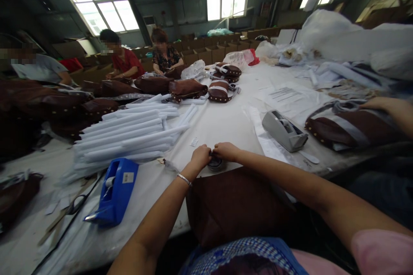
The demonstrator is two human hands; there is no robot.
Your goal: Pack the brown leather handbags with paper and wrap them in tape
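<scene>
We take the near brown bag (235,206) as reference; it lies at the table's near edge, against the person's front. The left hand (201,154) and right hand (226,151) meet just beyond the bag's far edge, so the bag lies on the near side of both hands, below the forearms. We record both hands as closed, fingertips pinched on a small dark piece (215,163) between them; its detail is too small for us to identify. A bracelet (184,179) circles the left wrist.

Left of the bag we note a blue tape dispenser (119,189), and beyond that, to the bag's far left, a pile of white rolls (125,133). Just off the bag's far left corner lies a metal clip (161,161); a small white label (194,142) lies farther beyond the bag. To the bag's far right stands a grey tape dispenser (284,131). Farther right of the bag, we see a co-worker's hand (383,104) on a wrapped brown bag (350,129).
</scene>
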